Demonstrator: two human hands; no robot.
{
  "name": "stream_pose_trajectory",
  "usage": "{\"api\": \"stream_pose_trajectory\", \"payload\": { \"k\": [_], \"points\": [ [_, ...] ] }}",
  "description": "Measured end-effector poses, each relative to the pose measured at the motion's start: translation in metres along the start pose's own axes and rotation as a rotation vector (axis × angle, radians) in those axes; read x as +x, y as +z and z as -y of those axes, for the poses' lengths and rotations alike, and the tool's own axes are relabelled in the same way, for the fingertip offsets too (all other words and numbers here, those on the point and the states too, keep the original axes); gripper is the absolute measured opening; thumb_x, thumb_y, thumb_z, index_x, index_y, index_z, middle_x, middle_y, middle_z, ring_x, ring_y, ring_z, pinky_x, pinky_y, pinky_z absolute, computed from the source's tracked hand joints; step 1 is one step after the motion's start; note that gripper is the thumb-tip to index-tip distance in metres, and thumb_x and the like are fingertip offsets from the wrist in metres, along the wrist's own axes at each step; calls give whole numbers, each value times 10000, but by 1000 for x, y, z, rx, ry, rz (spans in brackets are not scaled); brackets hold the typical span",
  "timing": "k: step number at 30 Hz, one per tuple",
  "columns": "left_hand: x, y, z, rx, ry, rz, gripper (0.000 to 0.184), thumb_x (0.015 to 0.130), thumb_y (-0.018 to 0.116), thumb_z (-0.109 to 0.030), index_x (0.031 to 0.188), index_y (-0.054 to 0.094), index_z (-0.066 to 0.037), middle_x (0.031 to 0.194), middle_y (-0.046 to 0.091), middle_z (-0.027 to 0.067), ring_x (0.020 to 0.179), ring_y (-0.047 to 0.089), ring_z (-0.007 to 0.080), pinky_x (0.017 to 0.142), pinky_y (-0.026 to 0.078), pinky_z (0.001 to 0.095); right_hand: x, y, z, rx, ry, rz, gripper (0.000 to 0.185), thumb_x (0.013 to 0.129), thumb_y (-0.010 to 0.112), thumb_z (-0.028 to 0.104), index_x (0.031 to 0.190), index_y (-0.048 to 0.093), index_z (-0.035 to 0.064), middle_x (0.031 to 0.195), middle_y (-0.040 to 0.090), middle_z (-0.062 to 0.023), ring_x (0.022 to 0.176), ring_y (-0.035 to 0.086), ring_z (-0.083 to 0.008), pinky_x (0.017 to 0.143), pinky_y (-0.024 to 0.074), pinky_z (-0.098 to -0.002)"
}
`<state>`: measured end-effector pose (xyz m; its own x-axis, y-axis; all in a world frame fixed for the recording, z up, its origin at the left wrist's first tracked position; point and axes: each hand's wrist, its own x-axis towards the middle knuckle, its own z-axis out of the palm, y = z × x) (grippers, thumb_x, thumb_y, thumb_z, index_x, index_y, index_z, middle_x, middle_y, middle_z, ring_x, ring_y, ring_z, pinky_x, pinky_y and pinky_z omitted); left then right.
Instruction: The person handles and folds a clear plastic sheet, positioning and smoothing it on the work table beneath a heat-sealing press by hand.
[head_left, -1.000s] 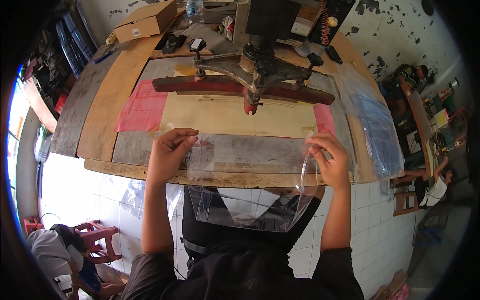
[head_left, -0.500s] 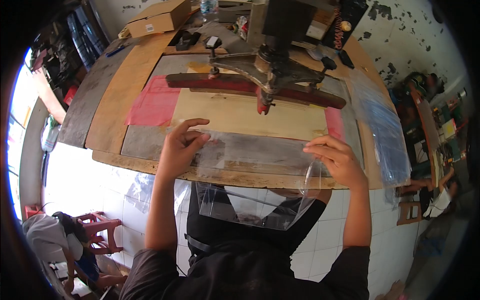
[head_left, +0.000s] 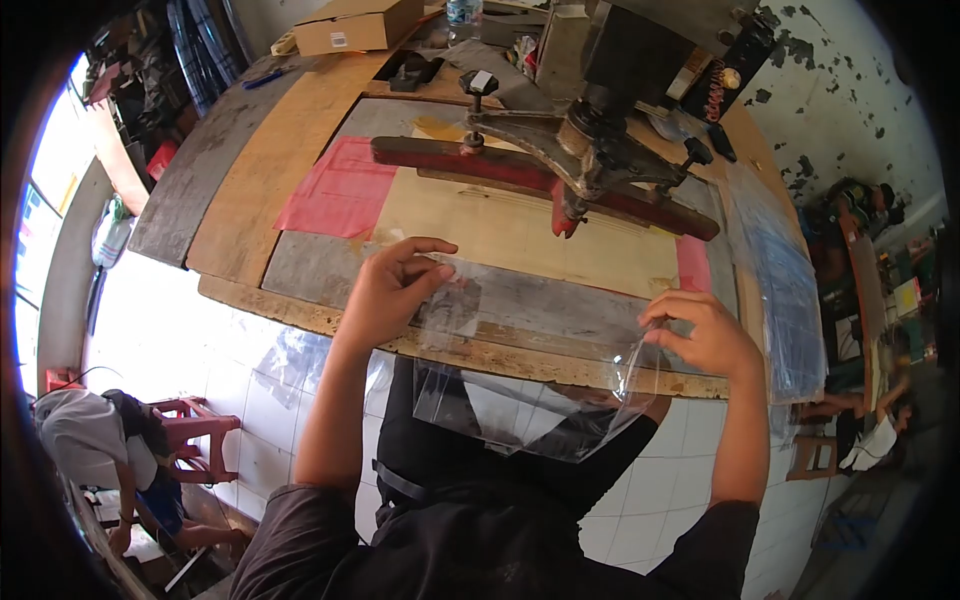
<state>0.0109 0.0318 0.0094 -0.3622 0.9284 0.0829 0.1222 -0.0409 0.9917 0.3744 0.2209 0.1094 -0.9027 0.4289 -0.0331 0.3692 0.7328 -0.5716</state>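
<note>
A clear plastic sheet (head_left: 520,405), folded or box-like along its lower part, hangs between my two hands at the table's front edge. My left hand (head_left: 398,292) is at its upper left corner, thumb and fingers closing on the film. At the upper right corner, my right hand (head_left: 708,335) pinches the plastic between thumb and fingertips. Behind the sheet lies a yellowish board (head_left: 530,225) with pink tape (head_left: 335,190) at its left side. Over the board is the red-edged bar (head_left: 640,200) of a press-like machine.
A stack of clear plastic sheets (head_left: 785,300) lies at the table's right edge. A cardboard box (head_left: 355,28) and a bottle (head_left: 463,14) stand at the back. On the lower left, another person (head_left: 85,430) bends beside a red stool (head_left: 200,440).
My view has turned a little, so the table and machine appear shifted right. Both hands still hold the plastic sheet; the fingers of my right hand are more curled.
</note>
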Motion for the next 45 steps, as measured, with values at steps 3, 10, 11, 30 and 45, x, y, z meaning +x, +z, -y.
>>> {"api": "stream_pose_trajectory", "payload": {
  "k": [3,10,11,30,45],
  "points": [
    [-2,-1,-11,45,-40,3,282,1040,682,-89,1296,645,23,969,805,89,950,703,75,856,529,232,1,-5,-3,-25,-9,22,110,892,797,77,955,748,1,950,753,-78,850,712,-210,782,553,-354],
    [-1,4,-7,-33,-1,-53,290,1036,675,-71,1311,648,19,995,812,105,882,687,52,796,522,208,-2,0,-14,326,76,-209,75,936,775,69,971,774,3,912,770,-53,902,715,-145,774,561,-309],
    [-1,2,-3,-44,-20,-57,295,1035,676,-69,1315,646,16,989,812,108,875,693,65,803,534,218,-4,0,-14,321,110,-227,74,949,763,61,983,777,-2,918,772,-51,900,711,-128,776,560,-292],
    [-1,1,-3,-90,35,-49,292,1019,686,-28,1300,653,43,977,802,118,934,742,108,860,568,253,-10,5,1,524,219,-411,157,980,746,41,1094,782,-61,970,788,-89,895,733,-127,842,588,-266],
    [-2,2,-4,-89,37,-43,290,1026,674,-15,1307,642,50,977,800,120,965,745,116,880,572,262,-6,7,1,608,240,-495,190,975,745,25,1152,736,-44,989,789,-114,916,751,-142,845,582,-266]
  ]
}}
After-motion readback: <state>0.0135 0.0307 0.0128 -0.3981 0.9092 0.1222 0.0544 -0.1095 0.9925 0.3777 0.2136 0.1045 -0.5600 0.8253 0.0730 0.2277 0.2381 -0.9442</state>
